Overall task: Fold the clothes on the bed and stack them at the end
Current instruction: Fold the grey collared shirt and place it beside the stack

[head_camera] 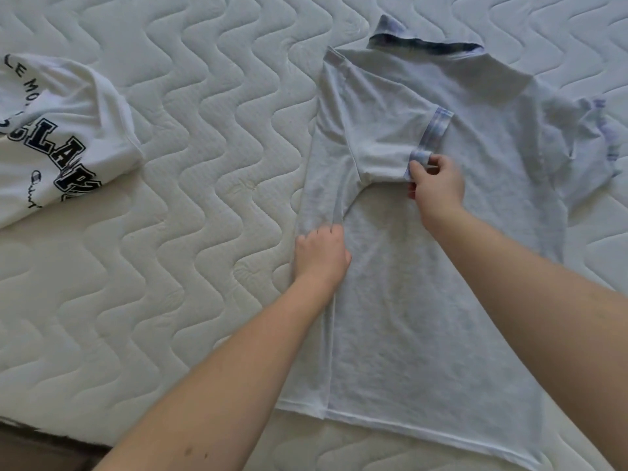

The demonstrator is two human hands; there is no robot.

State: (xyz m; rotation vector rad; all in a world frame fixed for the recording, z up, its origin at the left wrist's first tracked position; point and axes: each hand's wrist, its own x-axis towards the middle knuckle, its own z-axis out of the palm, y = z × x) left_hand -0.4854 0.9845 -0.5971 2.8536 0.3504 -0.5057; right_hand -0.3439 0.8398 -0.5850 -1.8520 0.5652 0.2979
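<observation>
Early in the job, by the look of it: no finished stack in view, one garment mid-fold, another untouched.

Quilted white mattress point(176, 185) across the whole view, soft and padded, stitched in wavy zigzag lines.

Pale grey polo shirt point(441, 273) spread flat from centre towards 3 o'clock, hem nearest at 6 o'clock, dark-lined collar point(424, 45) far off at 12 o'clock. Thin, limp knit, lightly creased. Left side panel and left sleeve point(384, 141) already turned inward over the body; right sleeve point(591, 130) out at 3 o'clock, bunched and unfolded. Remaining, judging from this: right side in, then halving lengthwise, then stacking.

White printed T-shirt point(57, 141) at 9 o'clock, well apart from the polo, crumpled, with dark block lettering; not yet folded.

Right hand point(436, 185) near centre, thumb and fingers pinching the striped blue-and-white cuff point(419, 157) of the folded-in sleeve.

Left hand point(321, 254) at about 7 o'clock of the right, laid on the folded left edge, fingertips at a raised crease; pressing or pinching, cannot tell.
</observation>
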